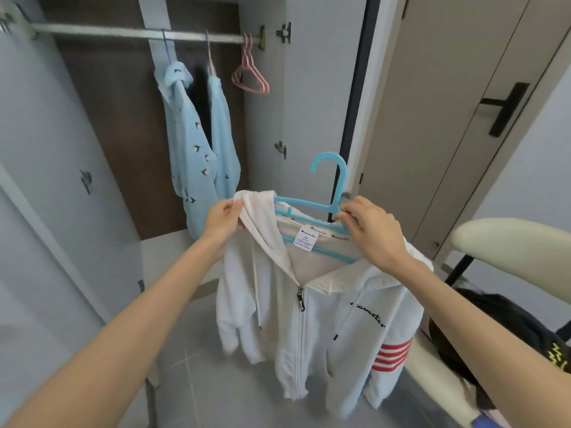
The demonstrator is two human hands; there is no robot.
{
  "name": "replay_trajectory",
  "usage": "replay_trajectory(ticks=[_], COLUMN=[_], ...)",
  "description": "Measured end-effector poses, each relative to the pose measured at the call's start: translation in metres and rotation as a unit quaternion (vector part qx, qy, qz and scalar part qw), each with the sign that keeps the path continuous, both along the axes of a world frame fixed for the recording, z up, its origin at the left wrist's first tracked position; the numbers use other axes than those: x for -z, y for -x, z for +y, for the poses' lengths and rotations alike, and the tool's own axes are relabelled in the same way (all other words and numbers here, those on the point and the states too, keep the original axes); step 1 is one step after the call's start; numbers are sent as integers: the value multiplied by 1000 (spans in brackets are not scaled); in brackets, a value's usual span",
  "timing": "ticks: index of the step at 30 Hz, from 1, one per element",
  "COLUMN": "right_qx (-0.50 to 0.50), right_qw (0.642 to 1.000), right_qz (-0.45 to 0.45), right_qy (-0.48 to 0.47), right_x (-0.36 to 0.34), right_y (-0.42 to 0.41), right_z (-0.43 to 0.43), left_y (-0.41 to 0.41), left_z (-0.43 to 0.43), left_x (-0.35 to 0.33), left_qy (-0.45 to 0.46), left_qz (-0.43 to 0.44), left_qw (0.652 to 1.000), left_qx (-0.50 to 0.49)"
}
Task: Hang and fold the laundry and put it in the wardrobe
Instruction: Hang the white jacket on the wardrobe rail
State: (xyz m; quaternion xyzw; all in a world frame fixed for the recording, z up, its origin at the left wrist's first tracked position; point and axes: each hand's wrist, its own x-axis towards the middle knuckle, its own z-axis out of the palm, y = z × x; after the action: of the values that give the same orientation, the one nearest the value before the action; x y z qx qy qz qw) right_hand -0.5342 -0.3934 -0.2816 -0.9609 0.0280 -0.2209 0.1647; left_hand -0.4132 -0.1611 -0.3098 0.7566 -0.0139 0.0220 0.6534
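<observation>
1. Head view, what is masked: the blue hanger (340, 189) is showing its hook and neck clear of the fabric. Its end on the person's left is vanishing under the hood, and its other end is lying beneath the right grip (374, 233) and the collar.
2. At the right edge, a dark garment (494, 319) with yellow print is being cut off by the frame and partly covered by the right forearm. What it is lying on is hard to make out.
3. Inside the open wardrobe (108, 118), two light blue garments (188, 140) are hanging from the rail (123, 30). Something dark between them is sitting too deep in shadow to identify. Bare pink hangers (250, 75) are hanging just to their right.
4. The white hoodie (309, 319) is hanging in mid-air in front of the wardrobe, draped on the blue hanger, below and between both grips, its zip partly done up.
5. The left grip (224, 220) is pinching the hood's edge at the shoulder. The right grip is clasping the hanger's upper bar just beside the neck, fingers curling over it.
</observation>
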Motion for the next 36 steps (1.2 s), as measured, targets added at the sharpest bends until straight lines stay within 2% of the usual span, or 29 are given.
replay_trajectory(ticks=[6, 9, 11, 13, 17, 21, 23, 27, 32, 34, 36], right_qx=[-40, -44, -37, -31, 7, 37, 25, 10, 14, 0, -13], right_qw=[998, 996, 996, 995, 987, 966, 947, 881, 758, 743, 746], right_qz=[43, 67, 71, 66, 61, 89, 105, 156, 252, 268, 268], right_qy=[-11, -29, -48, -73, -147, -238, -304, -448, -602, -613, -610], right_x=[-128, -177, -201, -220, -237, -234, -228, -218, -219, -221, -225], right_y=[-38, -58, -72, -86, -113, -142, -159, -198, -258, -286, -314], right_z=[19, 26, 29, 31, 33, 28, 24, 15, 1, -5, -12], left_y=[-32, -44, -51, -56, -68, -95, -112, -152, -208, -228, -249], left_z=[28, 42, 50, 56, 58, 43, 29, -6, -35, -43, -51], left_x=[-121, -173, -199, -219, -236, -228, -220, -202, -182, -178, -176], left_qy=[-19, -124, -193, -222, -229, -247, -246, -214, -167, -155, -150], left_qz=[-3, -99, -172, -210, -171, -123, -106, -73, -25, -11, -9], left_qw=[999, 986, 966, 951, 945, 940, 941, 951, 966, 969, 973], left_qx=[-25, -41, -9, 42, 159, 200, 207, 211, 195, 191, 177])
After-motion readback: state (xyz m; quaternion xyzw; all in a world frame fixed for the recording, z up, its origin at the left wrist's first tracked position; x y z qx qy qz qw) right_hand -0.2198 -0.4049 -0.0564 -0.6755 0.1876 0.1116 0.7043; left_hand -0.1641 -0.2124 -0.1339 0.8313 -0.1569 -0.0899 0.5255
